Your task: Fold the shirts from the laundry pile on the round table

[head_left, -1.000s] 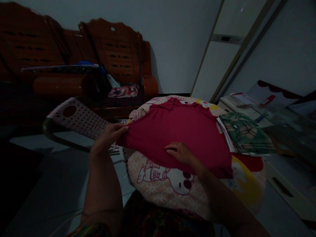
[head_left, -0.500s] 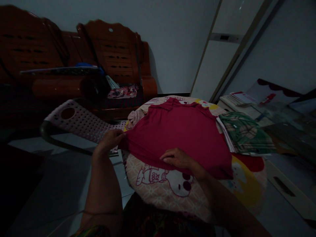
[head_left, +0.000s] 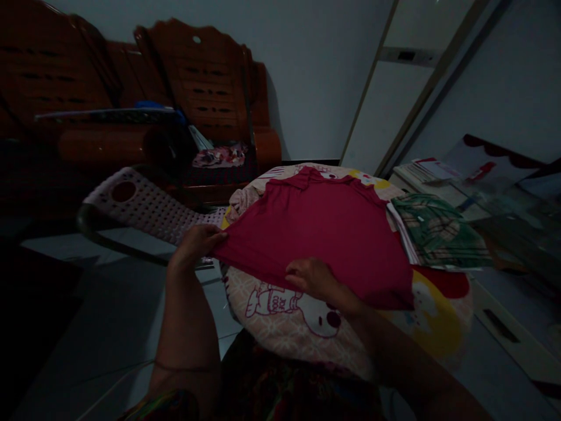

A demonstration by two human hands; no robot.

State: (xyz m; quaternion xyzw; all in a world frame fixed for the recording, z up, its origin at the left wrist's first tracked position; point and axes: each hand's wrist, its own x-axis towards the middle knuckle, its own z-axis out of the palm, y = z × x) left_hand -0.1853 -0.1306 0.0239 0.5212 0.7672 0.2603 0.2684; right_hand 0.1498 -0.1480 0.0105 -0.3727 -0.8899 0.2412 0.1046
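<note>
One magenta garment [head_left: 333,228] lies spread across the centre of the frame on the patterned bench [head_left: 284,339]; it looks light, soft and limp, more apt to crease than break, so its corners and hem seem the best holds. The left hand [head_left: 197,244] pinches its left corner between thumb and fingers, while the right hand [head_left: 313,278] rests with bent fingers near the lower edge, and whether it grips fabric I cannot tell. Folded green plaid cloth [head_left: 438,228] just beside it at right and crumpled pale cloth [head_left: 242,202] at its upper left could crowd spreading.
</note>
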